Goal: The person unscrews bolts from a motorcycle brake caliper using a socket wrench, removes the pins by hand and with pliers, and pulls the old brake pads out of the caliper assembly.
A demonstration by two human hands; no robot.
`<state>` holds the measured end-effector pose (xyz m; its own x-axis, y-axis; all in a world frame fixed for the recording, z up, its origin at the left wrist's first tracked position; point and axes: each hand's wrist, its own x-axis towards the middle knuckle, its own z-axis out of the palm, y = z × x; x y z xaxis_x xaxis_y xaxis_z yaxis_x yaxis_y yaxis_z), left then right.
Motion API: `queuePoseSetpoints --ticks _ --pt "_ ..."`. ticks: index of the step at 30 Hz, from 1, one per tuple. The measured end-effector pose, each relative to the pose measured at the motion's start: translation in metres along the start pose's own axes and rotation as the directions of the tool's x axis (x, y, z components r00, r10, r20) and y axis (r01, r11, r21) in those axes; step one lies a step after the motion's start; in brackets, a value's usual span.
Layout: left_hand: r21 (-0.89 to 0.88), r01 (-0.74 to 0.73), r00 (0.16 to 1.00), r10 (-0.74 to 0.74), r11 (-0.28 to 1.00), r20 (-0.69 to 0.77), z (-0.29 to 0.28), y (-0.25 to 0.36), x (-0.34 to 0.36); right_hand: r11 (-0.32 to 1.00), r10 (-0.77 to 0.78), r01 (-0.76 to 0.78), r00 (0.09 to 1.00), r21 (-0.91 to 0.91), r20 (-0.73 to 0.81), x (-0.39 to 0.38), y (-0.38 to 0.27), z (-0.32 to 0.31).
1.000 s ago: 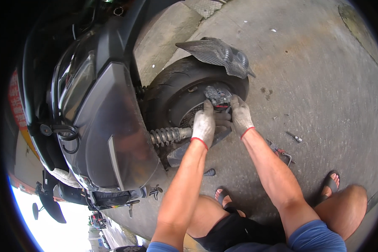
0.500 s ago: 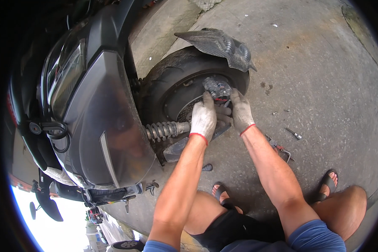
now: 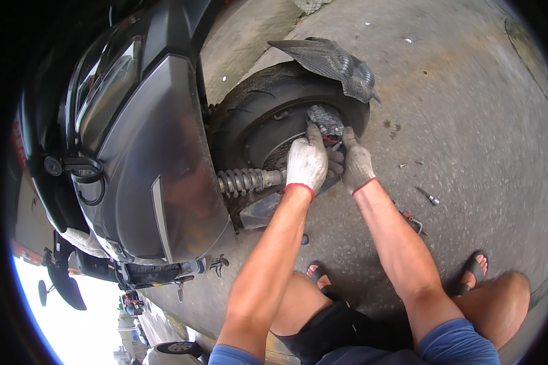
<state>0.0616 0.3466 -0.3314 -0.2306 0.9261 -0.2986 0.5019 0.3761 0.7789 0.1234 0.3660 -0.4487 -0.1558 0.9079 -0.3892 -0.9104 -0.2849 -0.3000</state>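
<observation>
Both my hands wear whitish work gloves with red cuffs and grey, dirty fingers. Between them is a dark part in crinkled clear plastic (image 3: pixel 326 123), with red marks along its lower edge; I cannot make out its exact kind. My left hand (image 3: pixel 307 161) is closed on its lower left side, thumb on top. My right hand (image 3: pixel 357 163) pinches its lower right corner. The package is in front of the scooter's rear wheel (image 3: pixel 240 109), near the perforated disc (image 3: pixel 279 152), which my left hand partly covers.
The dark scooter (image 3: pixel 158 158) fills the left side, its coil spring shock (image 3: pixel 246 180) beside my left wrist. A black mudguard piece (image 3: pixel 332 64) is above the tyre. On the concrete to the right are a socket tool (image 3: pixel 429 196), small bolts (image 3: pixel 402 165) and a red-handled tool (image 3: pixel 413 220).
The plastic-wrapped part has turned a little in my hands, and both hands still grip it. My view has shifted slightly, so scooter and wheel appear further right.
</observation>
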Motion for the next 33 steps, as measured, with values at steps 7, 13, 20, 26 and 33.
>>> queuePoseSetpoints --ticks 7,13,20,26,33 --pt "-0.216 0.007 1.0 -0.013 0.976 -0.025 -0.006 -0.003 -0.009 0.781 -0.454 0.478 0.876 -0.401 0.161 0.004 0.006 0.001" --pt "-0.088 0.017 1.0 -0.016 0.996 0.014 -0.001 -0.004 -0.001 0.929 -0.239 0.229 0.971 -0.292 0.002 0.006 0.0 -0.005" --pt "-0.108 0.025 1.0 -0.025 0.994 0.002 -0.003 -0.006 -0.003 0.98 -0.105 0.118 0.991 -0.159 0.089 -0.004 -0.004 0.0" --pt "-0.297 0.069 0.997 -0.077 0.953 -0.016 0.0 -0.011 -0.005 0.916 -0.269 0.266 0.963 -0.3 0.035 -0.003 -0.006 0.007" --pt "-0.025 -0.076 0.996 0.074 0.997 -0.055 0.003 -0.003 -0.007 0.999 0.008 -0.011 0.998 0.051 0.07 -0.01 -0.009 0.01"
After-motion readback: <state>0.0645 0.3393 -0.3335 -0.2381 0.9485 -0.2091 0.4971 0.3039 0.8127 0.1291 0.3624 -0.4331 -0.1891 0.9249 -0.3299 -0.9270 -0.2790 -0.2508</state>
